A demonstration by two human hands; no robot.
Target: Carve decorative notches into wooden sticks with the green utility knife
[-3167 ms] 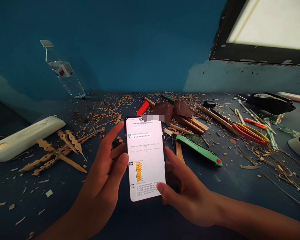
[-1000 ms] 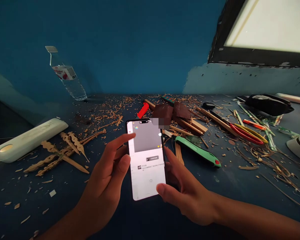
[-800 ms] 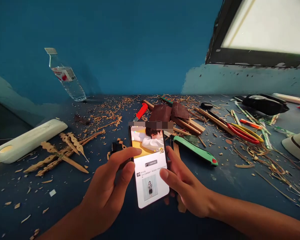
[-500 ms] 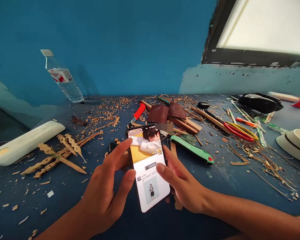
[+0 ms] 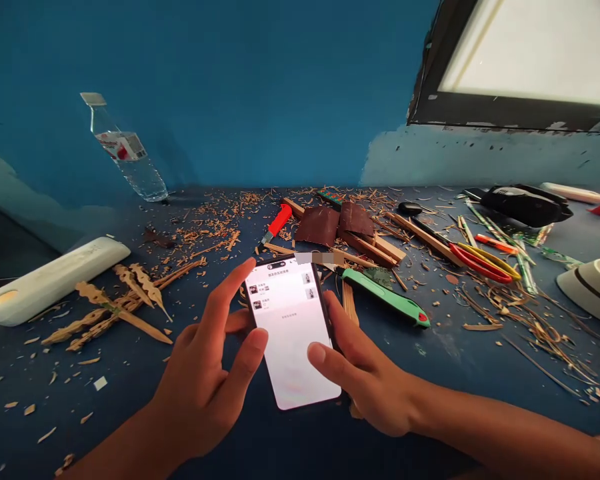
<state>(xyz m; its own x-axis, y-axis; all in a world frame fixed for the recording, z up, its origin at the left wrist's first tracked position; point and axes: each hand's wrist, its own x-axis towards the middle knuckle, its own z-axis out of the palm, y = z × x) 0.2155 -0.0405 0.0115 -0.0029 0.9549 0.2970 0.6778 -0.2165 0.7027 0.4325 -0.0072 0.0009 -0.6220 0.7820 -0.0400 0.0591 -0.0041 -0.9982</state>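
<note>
A smartphone [image 5: 300,353], its screen lit mostly white with a short list near the top, is tilted toward me above the dark table. My left hand [image 5: 210,360] grips its left side, the index finger along the upper left edge and other fingers partly hidden behind. From the right, my right hand [image 5: 365,367] holds the phone with its thumb over the screen; its remaining fingers are largely out of sight. Just beyond the phone lie a green utility knife [image 5: 385,297] and a red-handled cutter [image 5: 279,223]. Carved wooden sticks [image 5: 125,310] lie left of my left hand.
Wood shavings [image 5: 205,227] litter the table [image 5: 155,413]. Brown sandpaper pieces [image 5: 317,225] rest on wooden strips behind the phone. A water bottle [image 5: 130,157] stands at the back left, near a long white device [image 5: 55,280]. Red-and-yellow-handled pliers [image 5: 485,263] and a white round device [image 5: 593,290] are right.
The phone's screen has switched from a page with pictures to a mostly white list. The right thumb has shifted slightly down and left; both hands still hold the phone.
</note>
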